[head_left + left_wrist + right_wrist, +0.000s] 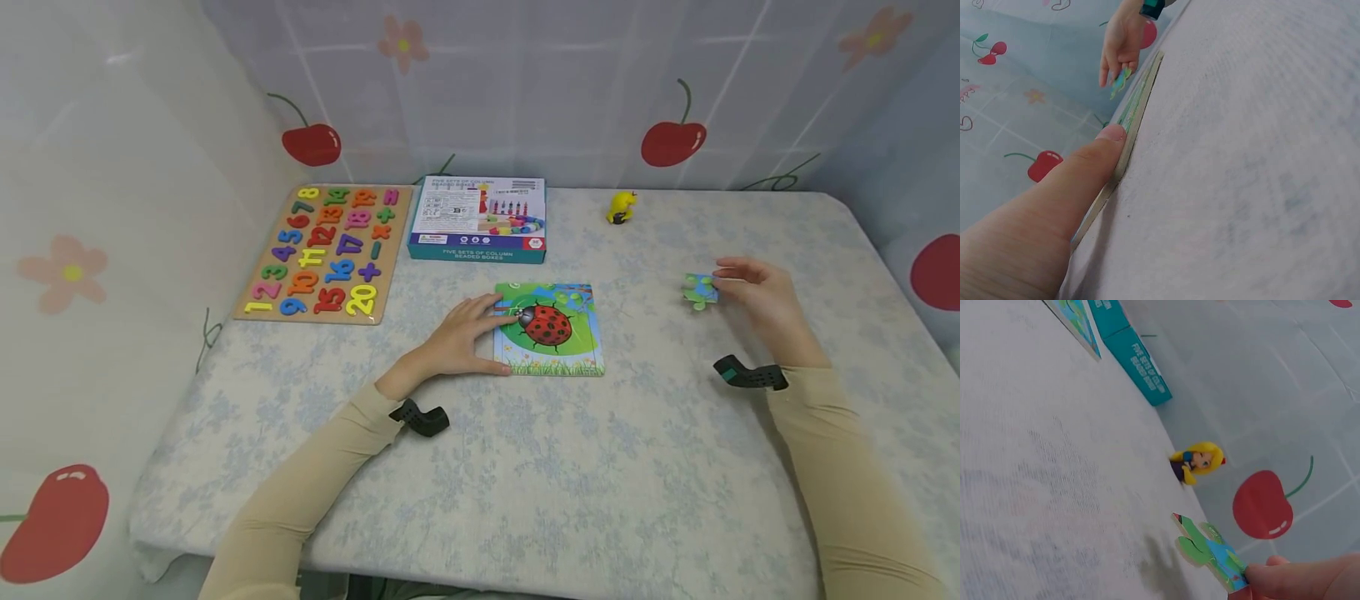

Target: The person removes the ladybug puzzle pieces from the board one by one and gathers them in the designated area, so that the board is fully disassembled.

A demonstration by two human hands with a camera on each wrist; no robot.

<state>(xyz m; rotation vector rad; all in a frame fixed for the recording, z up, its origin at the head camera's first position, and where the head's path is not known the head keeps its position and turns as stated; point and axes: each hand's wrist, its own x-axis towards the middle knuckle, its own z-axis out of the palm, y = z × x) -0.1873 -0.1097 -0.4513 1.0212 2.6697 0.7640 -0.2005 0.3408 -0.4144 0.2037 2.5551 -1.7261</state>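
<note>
A square ladybug puzzle (547, 327) lies on the table in front of the person. The left hand (467, 336) rests at its left side with fingers spread, fingertips over the picture and thumb at the lower left edge. In the left wrist view the thumb (1091, 172) lies along the board's pale wooden rim. Out to the right, the right hand (761, 296) pinches a green and blue puzzle piece (701, 291) between thumb and fingers, held above the cloth. The right wrist view shows the piece (1210, 553) with knobs along its sides, its shadow falling on the table.
Back left lies a wooden number board (322, 254) with coloured numerals and signs. Beside it is a boxed set (477, 218) labelled for beaded columns. A small yellow-haired figurine (1200, 459) stands near the table's back edge. Patterned curtains (525, 92) hang behind.
</note>
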